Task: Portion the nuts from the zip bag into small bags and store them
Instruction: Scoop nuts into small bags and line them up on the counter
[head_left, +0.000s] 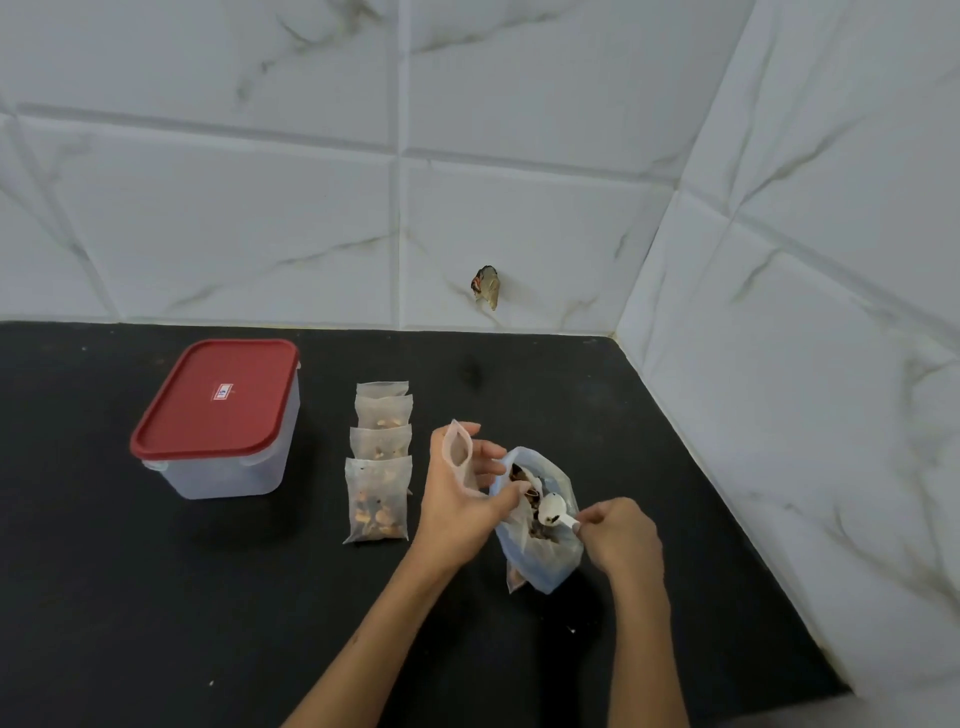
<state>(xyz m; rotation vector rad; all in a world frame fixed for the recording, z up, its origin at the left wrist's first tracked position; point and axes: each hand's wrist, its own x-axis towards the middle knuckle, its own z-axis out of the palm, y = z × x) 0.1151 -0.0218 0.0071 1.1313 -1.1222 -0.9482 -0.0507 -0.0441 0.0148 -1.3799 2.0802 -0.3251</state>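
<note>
The zip bag (548, 558) of nuts stands open on the black counter (156, 597), right of centre. My left hand (457, 499) holds a small translucent bag (458, 453) open just above and left of the zip bag's mouth, with a finger also pinching the zip bag's rim. My right hand (621, 535) pinches the handle of a small white scoop (553, 509), whose bowl sits inside the zip bag's mouth with a few pieces in it. Several filled small bags (378, 499) lie in an overlapping row to the left.
A clear plastic box with a shut red lid (218, 400) stands at the left of the counter. White marble-pattern tiled walls (779, 364) close the back and right side. A small brown patch (487, 287) marks the back wall.
</note>
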